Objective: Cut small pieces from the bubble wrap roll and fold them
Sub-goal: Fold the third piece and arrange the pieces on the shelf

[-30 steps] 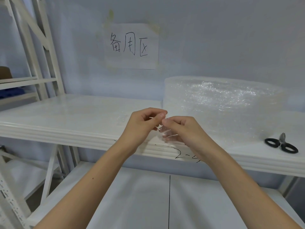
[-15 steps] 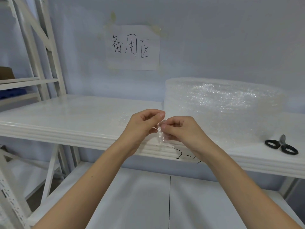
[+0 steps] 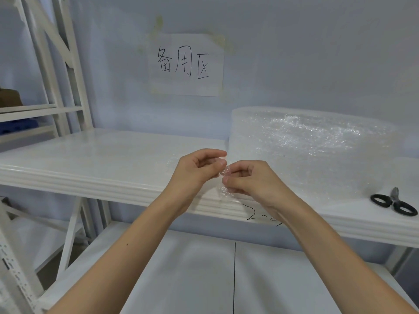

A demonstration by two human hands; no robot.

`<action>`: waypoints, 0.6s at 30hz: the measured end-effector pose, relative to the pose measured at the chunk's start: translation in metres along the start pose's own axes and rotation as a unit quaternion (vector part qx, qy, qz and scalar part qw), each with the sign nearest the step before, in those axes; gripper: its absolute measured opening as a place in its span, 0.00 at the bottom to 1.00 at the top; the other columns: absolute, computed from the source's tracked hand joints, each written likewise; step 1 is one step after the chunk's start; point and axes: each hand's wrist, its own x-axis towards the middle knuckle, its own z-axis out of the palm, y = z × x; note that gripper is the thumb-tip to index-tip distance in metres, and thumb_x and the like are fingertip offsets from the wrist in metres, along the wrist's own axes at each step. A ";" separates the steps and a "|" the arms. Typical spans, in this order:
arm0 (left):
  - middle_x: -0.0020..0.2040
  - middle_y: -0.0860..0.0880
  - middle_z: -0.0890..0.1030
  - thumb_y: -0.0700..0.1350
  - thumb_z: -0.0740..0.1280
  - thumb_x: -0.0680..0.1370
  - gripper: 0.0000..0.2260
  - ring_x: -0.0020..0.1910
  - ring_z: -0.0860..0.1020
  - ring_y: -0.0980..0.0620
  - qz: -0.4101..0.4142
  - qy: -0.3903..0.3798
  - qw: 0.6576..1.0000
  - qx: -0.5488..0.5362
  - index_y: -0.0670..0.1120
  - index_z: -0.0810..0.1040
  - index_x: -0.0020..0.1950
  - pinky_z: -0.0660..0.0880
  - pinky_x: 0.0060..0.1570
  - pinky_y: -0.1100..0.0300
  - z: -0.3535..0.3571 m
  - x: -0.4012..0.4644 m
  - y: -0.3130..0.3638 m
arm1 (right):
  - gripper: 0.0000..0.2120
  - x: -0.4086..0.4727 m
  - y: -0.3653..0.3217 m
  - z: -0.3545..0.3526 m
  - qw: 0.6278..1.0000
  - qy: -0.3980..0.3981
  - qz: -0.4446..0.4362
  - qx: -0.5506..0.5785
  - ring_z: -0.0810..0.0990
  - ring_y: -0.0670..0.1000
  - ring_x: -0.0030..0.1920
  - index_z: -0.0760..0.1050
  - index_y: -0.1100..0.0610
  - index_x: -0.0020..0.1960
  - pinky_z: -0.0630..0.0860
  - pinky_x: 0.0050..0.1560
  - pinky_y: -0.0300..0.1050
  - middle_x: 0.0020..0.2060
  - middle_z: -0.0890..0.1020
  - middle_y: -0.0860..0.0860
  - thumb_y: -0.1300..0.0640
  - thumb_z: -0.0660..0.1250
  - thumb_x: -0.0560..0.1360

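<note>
Change: since a second ago both hands have stayed together at the shelf edge; the small piece now hangs lower under the right thumb.
Left hand point(image 3: 195, 169): at centre frame, fingers curled, thumb and forefinger pinching the upper end of the bubble wrap piece point(image 3: 225, 180).
Right hand point(image 3: 254, 180): just at 3 o'clock of the left, touching it at the fingertips, thumb and fingers pinching the same piece.
Bubble wrap piece: small, clear, crumpled, held between the two hands in front of the shelf point(image 3: 95, 159) lip, its lower end hanging free.
Scissors point(image 3: 393, 202): black-handled, lying flat on the shelf at 3 o'clock, well apart from the hands.
Bubble wrap roll point(image 3: 313, 146): on the shelf behind the right hand, at 2 o'clock.
Paper sign point(image 3: 184, 64): taped to the wall at 12 o'clock, handwritten characters.
</note>
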 end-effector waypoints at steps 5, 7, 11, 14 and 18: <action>0.45 0.48 0.85 0.38 0.71 0.76 0.06 0.48 0.83 0.51 -0.003 -0.001 1.000 0.000 0.45 0.84 0.51 0.79 0.56 0.56 -0.005 0.002 -0.002 | 0.05 0.003 -0.003 0.002 0.999 0.019 -0.014 0.035 0.81 0.50 0.36 0.81 0.59 0.43 0.81 0.49 0.46 0.36 0.82 0.54 0.68 0.72 0.71; 0.45 0.49 0.85 0.37 0.71 0.76 0.05 0.47 0.83 0.52 0.001 0.000 1.000 0.006 0.44 0.84 0.49 0.80 0.55 0.55 -0.006 0.002 -0.003 | 0.05 0.004 -0.001 0.004 0.999 0.017 -0.012 0.039 0.81 0.51 0.37 0.81 0.60 0.43 0.81 0.50 0.47 0.37 0.82 0.56 0.68 0.72 0.72; 0.45 0.50 0.85 0.36 0.71 0.76 0.04 0.45 0.82 0.53 0.012 0.001 1.000 0.017 0.42 0.83 0.48 0.81 0.55 0.54 -0.006 0.000 -0.005 | 0.05 0.003 0.003 0.007 0.999 0.022 -0.011 0.043 0.80 0.51 0.36 0.81 0.60 0.43 0.81 0.48 0.46 0.36 0.82 0.56 0.69 0.71 0.72; 0.44 0.49 0.84 0.35 0.70 0.76 0.03 0.45 0.81 0.53 0.020 0.005 1.000 0.022 0.41 0.83 0.48 0.80 0.53 0.55 -0.007 -0.001 -0.006 | 0.02 0.002 0.003 0.007 0.998 0.015 -0.018 0.052 0.80 0.50 0.35 0.81 0.61 0.44 0.82 0.46 0.45 0.35 0.83 0.55 0.66 0.71 0.73; 0.40 0.52 0.84 0.35 0.70 0.76 0.04 0.42 0.81 0.55 0.021 0.000 0.999 0.029 0.43 0.83 0.45 0.80 0.51 0.59 -0.009 -0.001 -0.003 | 0.05 0.003 0.001 0.004 0.999 0.032 -0.038 0.021 0.81 0.50 0.37 0.82 0.63 0.48 0.82 0.48 0.47 0.38 0.84 0.55 0.61 0.70 0.75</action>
